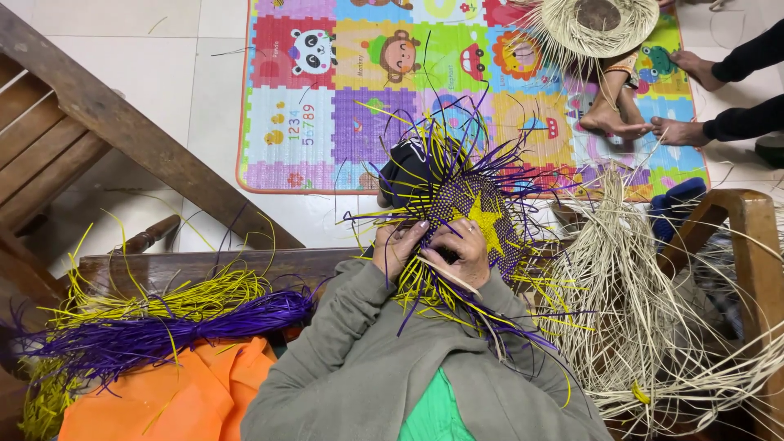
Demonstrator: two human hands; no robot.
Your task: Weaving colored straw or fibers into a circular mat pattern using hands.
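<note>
The purple and yellow woven piece [478,216] covers the tips of the fingers [408,238] of both hands, so their grip underneath cannot be made out. A second person across the play mat [327,106] is cut off by the top and right edges, showing only feet [608,121] and dark sleeves [751,57]. The pale straw hat [592,24] runs past the top edge

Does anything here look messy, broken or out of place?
Nothing looks damaged. Both hands, left hand and right hand, work a purple and yellow woven piece with loose strands sticking out. A few stray strands lie on the floor.
</note>
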